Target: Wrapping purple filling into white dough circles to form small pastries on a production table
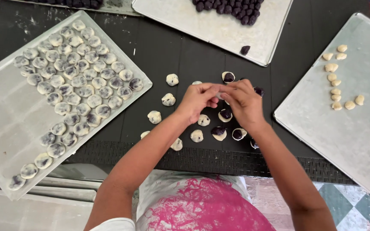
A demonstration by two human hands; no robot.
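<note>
- A small dough piece (pixel 220 96), pale and soft, is pinched between both hands just above the dark surface (pixel 172 47), mostly hidden by fingers.
- The left hand (pixel 197 102) has its grip closed on the piece; the right hand (pixel 245 104) pinches it too.
- Done well, I judge, this means even fingertip pressure, sealing the dough fully around the dark filling.
- Just below the piece lie open dough rounds (pixel 219 133) topped with glossy purple filling.
- Left of it, closed pale balls (pixel 168 99) lie loose.
- Far left, a metal tray (pixel 5 128) holds rows of smooth, mottled finished balls (pixel 71 81).
- Right, another tray (pixel 356 137) carries small cream dough bits (pixel 335 79).
- Above, a tray (pixel 219 30) bears dark filling balls (pixel 230 6).
</note>
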